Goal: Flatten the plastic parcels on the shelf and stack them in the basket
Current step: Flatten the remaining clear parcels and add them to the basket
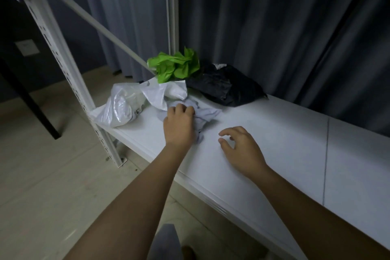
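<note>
1. Pale grey-lilac film, crumpled: the parcel in hand [202, 115] lies on the white shelf [274, 143] near its left end. Your left hand [179, 124] rests on it, fingers curled into the creases and gripping it.
2. Expect it to be very light, limp and slick. It will likely slide rather than flatten unless one side is pinned, so take an edge or corner, not the bunched middle.
3. Your right hand [240, 145] is at 4 o'clock from the parcel, over bare shelf, fingers loosely spread, holding nothing.
4. At 10 o'clock is a white bag [166, 93], touching the parcel; at 9 a clear glossy parcel [120, 107]; at 12 a green one [175, 65]; at 1 a black one [225, 86]. All are crumpled.
5. No basket is in view.
</note>
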`<state>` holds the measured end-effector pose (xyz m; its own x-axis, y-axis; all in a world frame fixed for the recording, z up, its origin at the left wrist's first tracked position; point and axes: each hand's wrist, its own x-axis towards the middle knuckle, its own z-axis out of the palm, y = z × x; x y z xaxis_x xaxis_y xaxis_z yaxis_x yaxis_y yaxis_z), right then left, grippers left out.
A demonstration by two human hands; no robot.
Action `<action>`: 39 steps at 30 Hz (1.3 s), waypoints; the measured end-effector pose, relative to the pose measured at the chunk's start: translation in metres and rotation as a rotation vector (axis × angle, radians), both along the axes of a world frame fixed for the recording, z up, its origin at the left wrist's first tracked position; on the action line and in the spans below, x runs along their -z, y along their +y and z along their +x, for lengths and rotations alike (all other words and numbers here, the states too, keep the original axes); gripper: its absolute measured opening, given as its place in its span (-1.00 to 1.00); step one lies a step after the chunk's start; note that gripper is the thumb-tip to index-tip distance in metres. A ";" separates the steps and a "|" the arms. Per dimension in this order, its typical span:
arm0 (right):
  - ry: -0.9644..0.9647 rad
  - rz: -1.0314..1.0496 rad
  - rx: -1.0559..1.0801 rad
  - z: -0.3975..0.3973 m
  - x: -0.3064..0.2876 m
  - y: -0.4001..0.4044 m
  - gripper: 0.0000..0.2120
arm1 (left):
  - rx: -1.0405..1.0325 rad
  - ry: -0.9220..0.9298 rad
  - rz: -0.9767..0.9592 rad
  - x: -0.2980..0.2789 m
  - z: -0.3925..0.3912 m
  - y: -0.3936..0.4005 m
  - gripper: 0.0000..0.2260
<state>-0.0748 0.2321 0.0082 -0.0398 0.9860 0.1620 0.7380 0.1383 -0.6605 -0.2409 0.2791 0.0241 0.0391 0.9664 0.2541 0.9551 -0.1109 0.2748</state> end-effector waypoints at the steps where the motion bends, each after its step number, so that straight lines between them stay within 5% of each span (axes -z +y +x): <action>1: 0.022 -0.013 0.013 0.003 0.000 -0.006 -0.80 | 0.035 -0.040 0.007 0.000 0.004 -0.009 -0.64; 7: 0.277 -0.027 0.278 0.050 -0.011 -0.075 -0.67 | 0.251 -0.578 0.103 -0.012 0.059 -0.070 -0.92; 12: 0.802 0.018 0.480 0.129 -0.034 -0.142 -0.51 | 0.349 -1.161 -0.312 -0.042 0.131 -0.131 -0.88; 16: 1.098 -0.028 0.442 0.204 -0.043 -0.200 -0.29 | 0.407 -1.366 -0.637 -0.045 0.188 -0.180 -0.91; 21: 0.966 -0.059 0.551 0.257 -0.042 -0.272 -0.38 | 0.393 -1.402 -0.906 -0.031 0.240 -0.223 -0.84; 25: 0.931 -0.048 0.754 0.287 -0.026 -0.313 -0.80 | 0.285 -1.309 -1.024 -0.027 0.266 -0.242 -0.68; 32: 0.497 0.156 0.754 0.291 0.007 -0.338 -0.80 | 0.266 -1.186 -1.114 -0.015 0.284 -0.254 -0.20; 35: 0.381 0.208 0.690 0.290 0.017 -0.344 -0.83 | 0.242 -1.271 -1.112 -0.013 0.290 -0.259 -0.37; 39: 0.382 0.210 0.638 0.293 0.023 -0.349 -0.76 | 0.171 -1.192 -0.920 -0.008 0.299 -0.264 -0.86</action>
